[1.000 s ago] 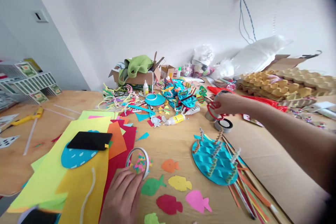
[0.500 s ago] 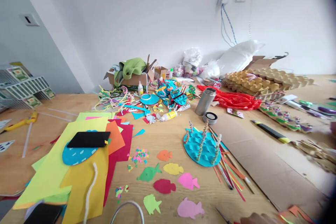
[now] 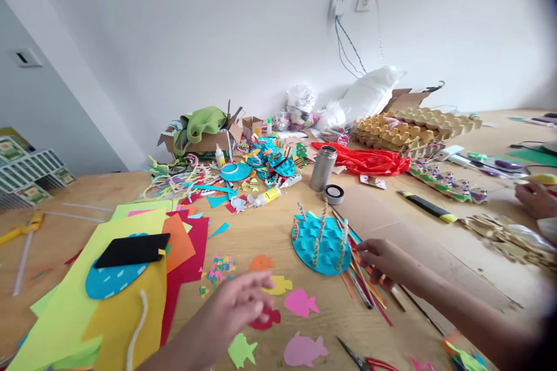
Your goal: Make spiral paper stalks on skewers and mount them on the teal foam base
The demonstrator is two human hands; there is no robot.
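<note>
My left hand (image 3: 235, 310) hovers over several paper fish with its fingers loosely apart and nothing in them. It partly covers a red paper fish (image 3: 272, 317) and hides the green one. Around it lie a pink fish (image 3: 301, 303), a mauve fish (image 3: 304, 350), a light green fish (image 3: 242, 351) and a yellow fish (image 3: 281, 285). Over the thin paper strips (image 3: 369, 287) is my right hand (image 3: 383, 261), fingers spread, beside a blue disc (image 3: 322, 249) with twisted paper stalks standing on it. Red-handled scissors (image 3: 361, 361) rest at the bottom edge.
Coloured paper sheets (image 3: 143, 208) with a black phone (image 3: 133, 249) lie left. A steel flask (image 3: 324, 168) stands behind the disc, its lid (image 3: 333, 194) beside it. A utility knife (image 3: 426, 206) lies on the right. Another person's hand (image 3: 537, 198) shows at the right edge.
Both my hands have come up into view, the right one from the bottom edge beside the scissors. The view has turned slightly right, and another person's hand has appeared at the right.
</note>
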